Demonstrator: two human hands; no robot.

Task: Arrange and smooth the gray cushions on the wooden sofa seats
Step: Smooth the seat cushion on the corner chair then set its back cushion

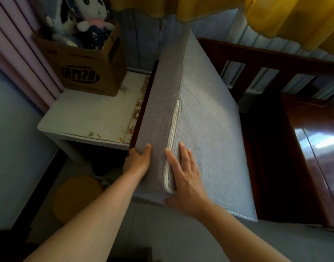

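Here a thick rectangular gray fabric cushion point(198, 118) is held tilted over the dark red wooden sofa seat point(275, 152), its left side raised along the sofa's left armrest edge and its right side dropping toward the seat. The cushion's long axis is seen running away from the person, from the near front corner up toward the slatted wooden sofa backrest point(272, 72). The left hand point(138, 161) is clamped on the near left edge, thumb laid over the top face, the other fingers hidden underneath. The right hand point(187, 178) is laid on the upper face beside the white zipper seam point(171, 140), fingers straight and spread, thumb hooked under the near edge; nothing is pinched. Both hands sit at the near end, so the far end is unsupported from here. Open seat room is judged to lie to the right and below the cushion; whether the right edge already touches the seat cannot be told. To the left, just beside the armrest, a white side table point(83, 114) carries a brown cardboard box of plush toys point(90, 70), so little room is left there. Lowering the left edge flat is probably called for next.
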